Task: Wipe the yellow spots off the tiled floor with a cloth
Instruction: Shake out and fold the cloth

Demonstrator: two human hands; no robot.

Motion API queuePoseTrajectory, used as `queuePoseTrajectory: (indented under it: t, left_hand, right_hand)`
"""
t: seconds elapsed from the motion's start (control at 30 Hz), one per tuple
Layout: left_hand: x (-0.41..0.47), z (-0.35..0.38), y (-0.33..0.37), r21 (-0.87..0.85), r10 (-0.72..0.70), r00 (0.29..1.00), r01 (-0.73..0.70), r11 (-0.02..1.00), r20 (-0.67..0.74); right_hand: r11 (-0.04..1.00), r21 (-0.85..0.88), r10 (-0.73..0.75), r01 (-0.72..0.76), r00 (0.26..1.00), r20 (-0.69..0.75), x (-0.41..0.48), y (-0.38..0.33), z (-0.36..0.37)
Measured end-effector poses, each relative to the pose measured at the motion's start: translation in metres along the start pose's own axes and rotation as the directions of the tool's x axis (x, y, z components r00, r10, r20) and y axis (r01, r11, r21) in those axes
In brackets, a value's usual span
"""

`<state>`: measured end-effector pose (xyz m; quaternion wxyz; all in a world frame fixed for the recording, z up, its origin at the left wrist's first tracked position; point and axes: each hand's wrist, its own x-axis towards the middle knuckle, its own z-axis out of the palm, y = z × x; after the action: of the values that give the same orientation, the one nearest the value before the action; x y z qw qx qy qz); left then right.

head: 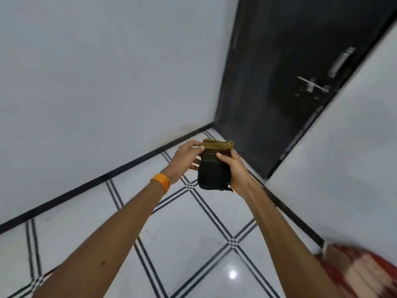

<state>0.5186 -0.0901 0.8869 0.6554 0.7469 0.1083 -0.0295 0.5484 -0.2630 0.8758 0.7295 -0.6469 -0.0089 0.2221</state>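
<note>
Tiled floor point(193, 244) below me, white with dark double lines; no yellow spots in view here, frame's blurry. Folded cloth point(214, 166) is up in the air, above the floor, in both hands: right hand point(236, 171) wrapped around its lower side, left hand point(184, 160) fingers pinching the top edge. Long axis runs away from me, yellow-banded end pointing at the dark door point(279, 82). I'd keep the fold tight and flat before kneeling to wipe.
</note>
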Motion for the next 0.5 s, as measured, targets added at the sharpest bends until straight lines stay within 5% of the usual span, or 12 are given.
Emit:
queuePoseTrajectory:
  t: [0.3, 0.5]
  left_hand:
    - [0.079, 0.3, 0.021, 0.098, 0.02, 0.867, -0.079, 0.992, 0.498]
    - [0.113, 0.474, 0.025, 0.075, 0.035, 0.739, -0.115, 0.99, 0.673]
  right_hand:
    - [0.983, 0.185, 0.066, 0.011, 0.912, -0.406, -0.055, 0.018, -0.279]
    - [0.992, 0.129, 0.076, 0.012, 0.757, -0.649, -0.092, 0.014, -0.425]
